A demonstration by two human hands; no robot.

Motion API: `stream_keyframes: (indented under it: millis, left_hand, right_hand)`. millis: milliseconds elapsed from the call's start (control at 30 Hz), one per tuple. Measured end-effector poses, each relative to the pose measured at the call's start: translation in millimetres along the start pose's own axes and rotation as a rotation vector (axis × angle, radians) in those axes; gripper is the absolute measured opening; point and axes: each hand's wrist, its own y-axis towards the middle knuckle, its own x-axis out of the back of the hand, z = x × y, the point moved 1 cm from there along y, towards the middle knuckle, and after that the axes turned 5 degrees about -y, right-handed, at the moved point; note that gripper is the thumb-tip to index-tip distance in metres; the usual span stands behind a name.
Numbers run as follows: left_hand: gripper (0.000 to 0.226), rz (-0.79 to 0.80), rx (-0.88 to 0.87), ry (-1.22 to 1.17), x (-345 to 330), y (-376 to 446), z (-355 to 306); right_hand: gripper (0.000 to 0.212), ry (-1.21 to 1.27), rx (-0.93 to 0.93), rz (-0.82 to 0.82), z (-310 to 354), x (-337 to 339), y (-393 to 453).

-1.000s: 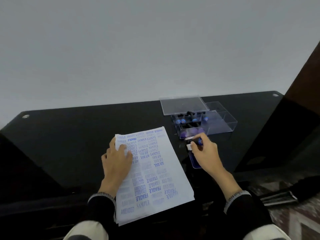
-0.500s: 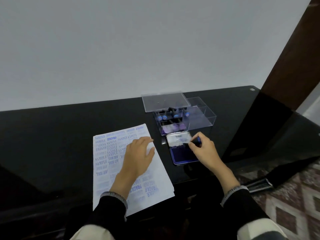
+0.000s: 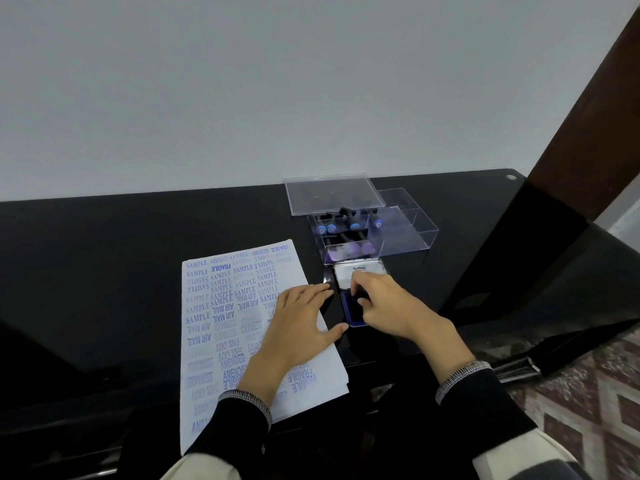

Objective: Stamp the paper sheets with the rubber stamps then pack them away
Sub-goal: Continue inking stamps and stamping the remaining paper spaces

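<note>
Nearest the camera: two dark sleeves with patterned cuffs over a glossy black surface [image 3: 104, 258]. Left hand [image 3: 294, 327] laid flat on the right part of the paper sheets [image 3: 228, 320], fingers straight and spread, thumb reaching past the sheets' right edge toward the ink pad [image 3: 351, 311]; nothing held in it. Sheets lying as a thin stack left of the ink pad, top sheet crowded with blue imprints reading SAMPLE, AIR MAIL, FRAGILE, AMENDED, FAX OUT and EXPRESS, some inverted. Right hand [image 3: 388, 306] positioned over the ink pad, fingers curled downward with grip closed on a dark rubber stamp [image 3: 356, 295], only partly visible beneath the fingertips; stamp face against or just above the blue pad, cannot tell which. Ink pad open, blue inked tray nearest, white-labelled lid [image 3: 358, 273] hinged up on its far side, brand print legible. Just beyond the ink pad: a clear plastic box [image 3: 401, 233], uncovered, touching or nearly touching the pad lid. Left portion of the box holding further rubber stamps [image 3: 346, 226] with black handles and blue round ends, plus others with purple ends closer to the ink pad. Clear box lid [image 3: 332, 194] resting tilted across the box's far left corner. Farthest from the ink pad: a plain pale wall [image 3: 277, 81], with a dark brown upright [image 3: 595, 91] at far right. Patterned floor [image 3: 588, 410] right of the surface.
</note>
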Motion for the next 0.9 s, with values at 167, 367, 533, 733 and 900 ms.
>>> stream_keyframes:
  millis: [167, 367, 533, 733, 900]
  left_hand:
    - [0.082, -0.007, -0.005, -0.003, 0, 0, -1]
    - [0.071, -0.003, 0.004, -0.037, 2, 0, -1]
    - [0.051, -0.054, 0.088, -0.272, 14, 1, -2]
    - [0.036, -0.241, 0.244, -0.347, 40, 0, 30]
    - [0.034, -0.350, 0.416, -0.278, 61, -11, 70]
  right_hand:
    - [0.016, -0.048, -0.018, 0.064, 4, 0, 6]
    - [0.018, -0.055, -0.047, 0.102, 5, 0, 12]
    - [0.019, -0.034, -0.077, 0.160, 8, 2, 19]
    - [0.015, -0.115, -0.040, 0.199, 13, 5, 25]
    - [0.023, -0.094, -0.036, 0.150, 15, -3, 20]
